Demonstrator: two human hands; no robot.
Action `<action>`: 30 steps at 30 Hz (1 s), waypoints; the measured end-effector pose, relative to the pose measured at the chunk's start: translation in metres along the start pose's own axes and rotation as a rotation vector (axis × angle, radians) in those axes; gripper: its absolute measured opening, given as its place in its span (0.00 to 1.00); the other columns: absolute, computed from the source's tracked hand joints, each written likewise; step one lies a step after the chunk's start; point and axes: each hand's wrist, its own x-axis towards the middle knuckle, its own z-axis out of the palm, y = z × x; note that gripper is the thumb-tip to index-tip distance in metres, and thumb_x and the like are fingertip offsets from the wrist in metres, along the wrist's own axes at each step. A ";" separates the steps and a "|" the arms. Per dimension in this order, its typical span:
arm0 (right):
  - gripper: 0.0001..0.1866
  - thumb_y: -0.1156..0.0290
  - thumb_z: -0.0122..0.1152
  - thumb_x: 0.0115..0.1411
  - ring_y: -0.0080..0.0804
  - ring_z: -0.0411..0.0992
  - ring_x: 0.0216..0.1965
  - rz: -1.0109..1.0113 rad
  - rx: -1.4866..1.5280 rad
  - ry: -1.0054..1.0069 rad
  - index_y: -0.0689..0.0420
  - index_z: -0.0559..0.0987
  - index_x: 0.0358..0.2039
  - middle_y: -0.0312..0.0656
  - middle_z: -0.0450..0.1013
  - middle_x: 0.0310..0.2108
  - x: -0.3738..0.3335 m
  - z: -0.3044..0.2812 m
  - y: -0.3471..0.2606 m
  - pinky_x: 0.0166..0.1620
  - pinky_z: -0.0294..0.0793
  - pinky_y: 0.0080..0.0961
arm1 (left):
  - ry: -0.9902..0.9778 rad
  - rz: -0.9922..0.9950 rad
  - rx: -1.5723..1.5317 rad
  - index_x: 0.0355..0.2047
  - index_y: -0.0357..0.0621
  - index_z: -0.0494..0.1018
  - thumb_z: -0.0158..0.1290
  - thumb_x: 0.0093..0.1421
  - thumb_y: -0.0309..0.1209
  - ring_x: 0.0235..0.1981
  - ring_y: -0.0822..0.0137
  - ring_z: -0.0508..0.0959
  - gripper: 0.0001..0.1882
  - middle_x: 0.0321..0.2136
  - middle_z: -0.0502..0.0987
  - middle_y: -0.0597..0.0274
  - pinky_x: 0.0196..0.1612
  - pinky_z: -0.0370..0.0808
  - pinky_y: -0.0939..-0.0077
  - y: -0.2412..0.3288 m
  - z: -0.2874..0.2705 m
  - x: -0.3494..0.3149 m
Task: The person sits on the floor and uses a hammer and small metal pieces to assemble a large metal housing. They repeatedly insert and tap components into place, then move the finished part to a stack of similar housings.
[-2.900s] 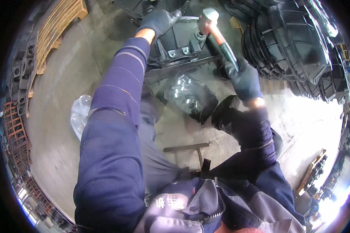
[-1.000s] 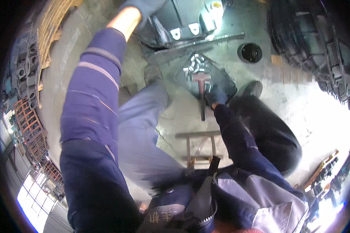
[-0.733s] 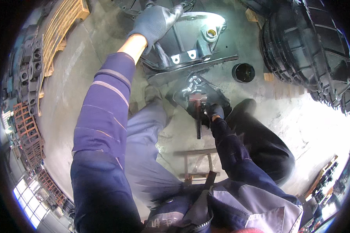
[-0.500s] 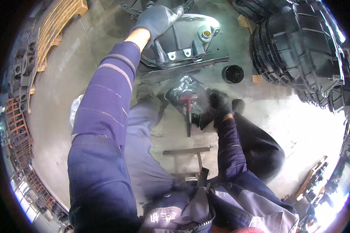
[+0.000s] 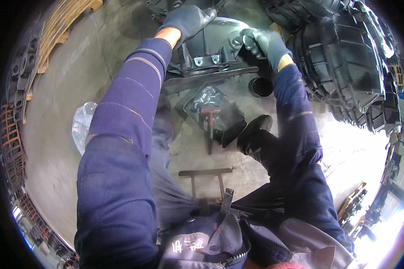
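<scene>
Left hand (image 5: 188, 20), in a dark grey work glove, lies palm-down on top of the large dark cast-metal housing (image 5: 211, 45), fingers spread and draped over its upper edge. Right hand (image 5: 262, 42), in a grey-green glove, is curled at the housing's right side, fingertips pinched around a small round metal fitting (image 5: 236, 41) there. Housing sits on the concrete floor (image 5: 58, 116), at top centre of the view, resting on a flat steel bar (image 5: 211, 80).

Below it: a clear plastic bag of bolts (image 5: 206, 101), with a red-headed hammer (image 5: 209, 123) lying across it, untouched. A black round cap (image 5: 260, 86) sits just beside the right forearm. Stacked black moulded parts (image 5: 341, 58) to the right.
</scene>
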 end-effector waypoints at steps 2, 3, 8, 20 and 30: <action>0.17 0.62 0.55 0.69 0.28 0.74 0.17 -0.159 -0.427 0.000 0.57 0.84 0.28 0.42 0.77 0.20 0.008 -0.002 -0.007 0.20 0.69 0.28 | 0.089 0.061 -0.020 0.30 0.39 0.84 0.42 0.70 0.59 0.37 0.41 0.83 0.35 0.32 0.82 0.38 0.45 0.76 0.50 0.000 0.003 0.001; 0.19 0.57 0.58 0.67 0.29 0.73 0.19 -0.547 -0.581 0.182 0.57 0.82 0.26 0.42 0.76 0.20 0.010 0.003 -0.008 0.22 0.70 0.31 | 0.121 0.093 -0.031 0.27 0.37 0.83 0.44 0.70 0.56 0.34 0.42 0.84 0.34 0.28 0.81 0.38 0.42 0.76 0.49 -0.001 0.005 0.002; 0.25 0.47 0.61 0.63 0.56 0.79 0.43 -0.453 -0.811 0.465 0.60 0.85 0.33 0.61 0.80 0.35 -0.003 0.028 0.012 0.46 0.75 0.47 | 0.115 0.145 0.101 0.31 0.34 0.83 0.40 0.70 0.58 0.40 0.38 0.82 0.37 0.34 0.82 0.35 0.50 0.76 0.47 -0.009 0.014 0.015; 0.10 0.69 0.54 0.63 0.44 0.80 0.39 -0.184 -1.220 -0.161 0.55 0.82 0.39 0.49 0.81 0.34 -0.186 0.213 0.307 0.44 0.77 0.41 | 0.125 0.097 0.119 0.28 0.34 0.83 0.42 0.69 0.59 0.38 0.39 0.82 0.37 0.30 0.80 0.35 0.46 0.75 0.48 -0.006 0.011 0.013; 0.14 0.59 0.60 0.67 0.32 0.75 0.30 0.699 0.593 -0.194 0.57 0.80 0.42 0.40 0.76 0.31 -0.174 0.264 0.365 0.35 0.74 0.32 | 0.024 -0.001 0.054 0.38 0.42 0.85 0.38 0.69 0.64 0.44 0.40 0.82 0.38 0.38 0.82 0.39 0.51 0.75 0.52 -0.001 0.003 0.001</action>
